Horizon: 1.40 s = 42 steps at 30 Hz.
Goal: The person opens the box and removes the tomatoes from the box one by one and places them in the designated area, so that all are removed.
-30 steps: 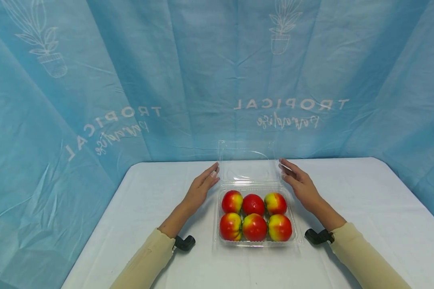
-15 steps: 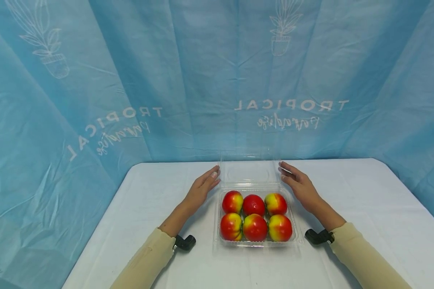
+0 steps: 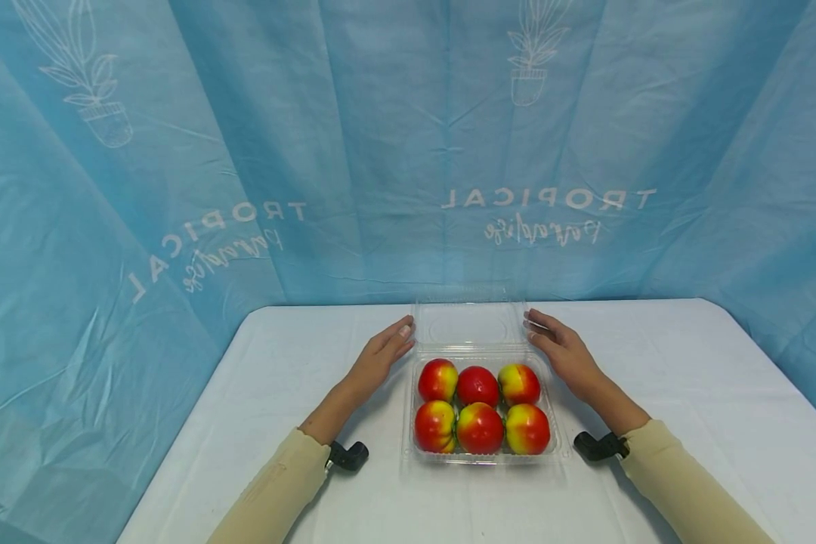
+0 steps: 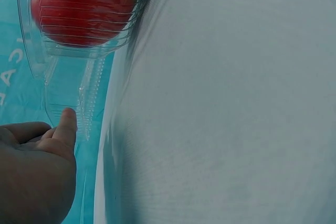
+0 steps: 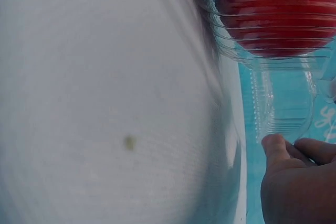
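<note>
Both left hand and right hand flank the clear lid, fingers extended, unclamped; light, even pressure should prevent twisting.

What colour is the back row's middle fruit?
The middle fruit is red, clearest in the head view.

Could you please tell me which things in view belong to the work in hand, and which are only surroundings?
Part of the job, it seems:
clear clamshell base
its open lid, between left grip and right grip
six apple-like fruits in the base

Only surroundings:
white tablecloth
blue "Tropical Paradise" curtain
black wrist cameras
</note>
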### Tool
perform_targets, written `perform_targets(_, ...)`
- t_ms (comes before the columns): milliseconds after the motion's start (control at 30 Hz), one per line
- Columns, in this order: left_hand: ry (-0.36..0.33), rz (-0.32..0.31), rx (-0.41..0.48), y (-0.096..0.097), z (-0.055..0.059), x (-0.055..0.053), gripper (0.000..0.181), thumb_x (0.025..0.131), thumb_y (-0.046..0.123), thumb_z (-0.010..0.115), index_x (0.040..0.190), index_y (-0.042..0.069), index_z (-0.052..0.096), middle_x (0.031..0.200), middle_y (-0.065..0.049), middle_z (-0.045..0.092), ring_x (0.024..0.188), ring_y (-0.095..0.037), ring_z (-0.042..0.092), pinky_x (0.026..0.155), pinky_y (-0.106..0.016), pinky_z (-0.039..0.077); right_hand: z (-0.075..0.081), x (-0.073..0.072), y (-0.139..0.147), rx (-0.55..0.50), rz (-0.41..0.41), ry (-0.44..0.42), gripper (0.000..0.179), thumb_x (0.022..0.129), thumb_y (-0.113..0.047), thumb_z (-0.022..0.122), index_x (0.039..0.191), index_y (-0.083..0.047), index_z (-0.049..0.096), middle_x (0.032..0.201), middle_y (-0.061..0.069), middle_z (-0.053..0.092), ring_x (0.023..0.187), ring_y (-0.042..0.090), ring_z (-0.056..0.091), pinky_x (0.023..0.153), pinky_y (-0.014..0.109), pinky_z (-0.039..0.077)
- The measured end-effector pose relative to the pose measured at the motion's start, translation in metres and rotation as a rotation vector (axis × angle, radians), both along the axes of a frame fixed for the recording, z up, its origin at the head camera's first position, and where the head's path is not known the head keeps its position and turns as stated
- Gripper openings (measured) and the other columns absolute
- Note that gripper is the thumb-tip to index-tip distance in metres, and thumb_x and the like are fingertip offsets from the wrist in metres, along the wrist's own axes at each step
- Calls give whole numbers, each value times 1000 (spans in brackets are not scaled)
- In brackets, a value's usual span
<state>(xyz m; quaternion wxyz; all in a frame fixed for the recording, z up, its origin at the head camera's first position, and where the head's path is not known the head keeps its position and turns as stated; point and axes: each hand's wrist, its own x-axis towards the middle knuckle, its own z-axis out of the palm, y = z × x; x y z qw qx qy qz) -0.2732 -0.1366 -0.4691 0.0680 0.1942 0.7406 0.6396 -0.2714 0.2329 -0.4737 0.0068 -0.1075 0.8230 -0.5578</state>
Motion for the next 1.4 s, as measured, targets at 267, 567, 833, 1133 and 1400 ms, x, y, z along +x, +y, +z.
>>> perform_targets(267, -4, 2, -31, 0, -1, -1, 63, 116, 36, 42, 164, -3, 30, 171, -23, 30, 156, -33, 37, 120, -42, 39, 0, 1, -1, 11, -7, -15, 60, 110, -18, 55, 164, -2, 33, 168, 19, 38, 154, 41, 38, 124, 56, 30)
perform_targets(567, -18, -1, -58, -1, 0, 0, 64, 115, 36, 43, 164, -3, 30, 171, -20, 31, 155, -33, 39, 120, -42, 39, 2, 2, -2, 21, -10, -42, 64, 109, -21, 57, 165, -2, 32, 169, 20, 35, 155, 42, 36, 124, 59, 30)
perform_targets(833, -27, 6, -60, -1, 0, 0, 65, 115, 38, 44, 165, -2, 31, 171, -20, 32, 154, -33, 41, 120, -42, 40, 4, 3, -3, 39, -12, -47, 65, 109, -20, 57, 165, 0, 30, 169, 22, 35, 154, 44, 36, 123, 60, 31)
perform_targets(1133, -20, -9, -54, -2, -1, 1, 66, 115, 37, 44, 165, -3, 28, 172, -23, 28, 155, -35, 39, 120, -44, 39, 8, 8, -3, 47, -17, -59, 68, 108, -26, 59, 164, 0, 31, 169, 23, 33, 154, 45, 37, 123, 60, 31)
perform_targets(1400, -22, 11, -46, -5, 2, 7, 63, 116, 37, 42, 165, 1, 31, 172, -21, 29, 153, -37, 41, 119, -46, 40, 8, 13, 0, 98, -48, -9, 65, 107, -25, 60, 163, -2, 35, 168, 23, 35, 152, 46, 40, 121, 61, 35)
